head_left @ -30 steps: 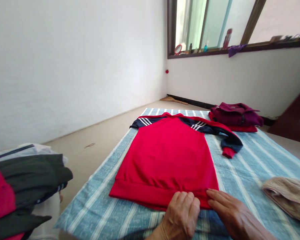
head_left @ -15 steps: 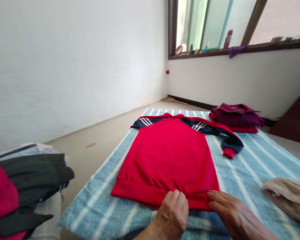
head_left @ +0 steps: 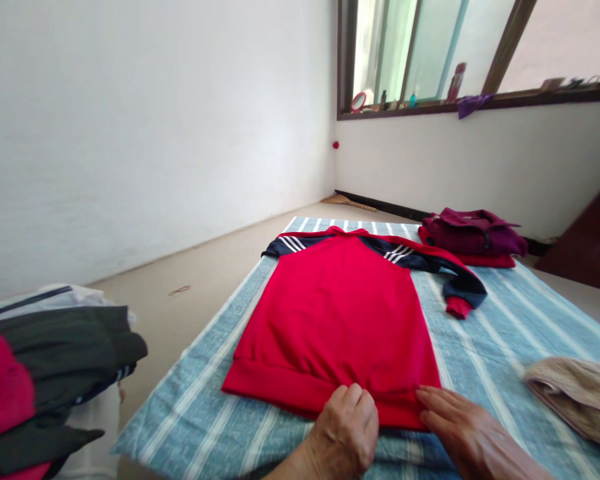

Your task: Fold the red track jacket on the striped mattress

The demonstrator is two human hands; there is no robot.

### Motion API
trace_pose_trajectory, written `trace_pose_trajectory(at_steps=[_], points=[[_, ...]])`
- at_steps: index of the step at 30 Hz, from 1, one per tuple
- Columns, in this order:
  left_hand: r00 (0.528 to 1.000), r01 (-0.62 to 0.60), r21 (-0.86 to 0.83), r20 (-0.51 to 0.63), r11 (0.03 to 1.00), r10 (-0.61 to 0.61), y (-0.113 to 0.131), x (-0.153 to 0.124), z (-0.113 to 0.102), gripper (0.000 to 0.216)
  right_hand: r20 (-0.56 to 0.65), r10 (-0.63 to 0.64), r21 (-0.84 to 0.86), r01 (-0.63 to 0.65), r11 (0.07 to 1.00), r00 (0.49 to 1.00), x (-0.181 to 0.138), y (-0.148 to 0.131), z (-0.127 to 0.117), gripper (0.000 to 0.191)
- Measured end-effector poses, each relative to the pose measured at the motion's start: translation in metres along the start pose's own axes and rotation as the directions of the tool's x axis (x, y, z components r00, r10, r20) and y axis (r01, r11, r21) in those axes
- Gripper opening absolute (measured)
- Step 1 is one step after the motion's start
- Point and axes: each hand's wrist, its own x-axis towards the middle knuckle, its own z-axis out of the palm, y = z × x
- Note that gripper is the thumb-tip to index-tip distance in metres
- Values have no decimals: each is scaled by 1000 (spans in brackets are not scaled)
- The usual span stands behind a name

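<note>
I am seeing my left hand [head_left: 345, 430] pinching the sweater [head_left: 337, 320] hem at its near edge; my right hand [head_left: 460, 430] is lying spread flat, wrist cut off by the frame.

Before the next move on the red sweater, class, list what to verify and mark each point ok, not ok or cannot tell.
1. Left hand on the hem of the red sweater: ok.
2. Right hand flat at the hem's right corner: ok.
3. Sweater body lying flat on the striped cloth: ok.
4. Right sleeve laid straight: not ok, it bends beside the body.
5. Left sleeve laid out: cannot tell, mostly hidden.
6. Folded maroon pile apart from the sweater: ok.
</note>
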Motion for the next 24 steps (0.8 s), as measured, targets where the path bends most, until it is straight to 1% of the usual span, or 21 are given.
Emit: trace_pose_trajectory(at_steps=[3,9,13,18,21,24], points=[[1000,-3,-7,-5,1000,3,1,-1,2,6,-59,-7,-10,6,1000,998,0,-2,1,36],[999,-7,3,35,1000,7,2,-1,0,7,-88,-20,8,21,1000,996,2,-3,-6,33],[997,-30,-12,75,999,31,1,0,-2,7,-107,-47,-22,45,999,993,2,-4,-6,30],[996,-17,-5,90,1000,17,2,1,-3,9,-87,-3,2,3,1000,996,2,-5,-3,29],[993,-25,10,115,1000,24,4,1,-3,9,-60,1,-1,-1,1000,998,2,-8,-6,19],[992,-24,36,124,999,19,5,1,-4,6,-113,54,28,-51,998,992,11,-13,-10,13]])
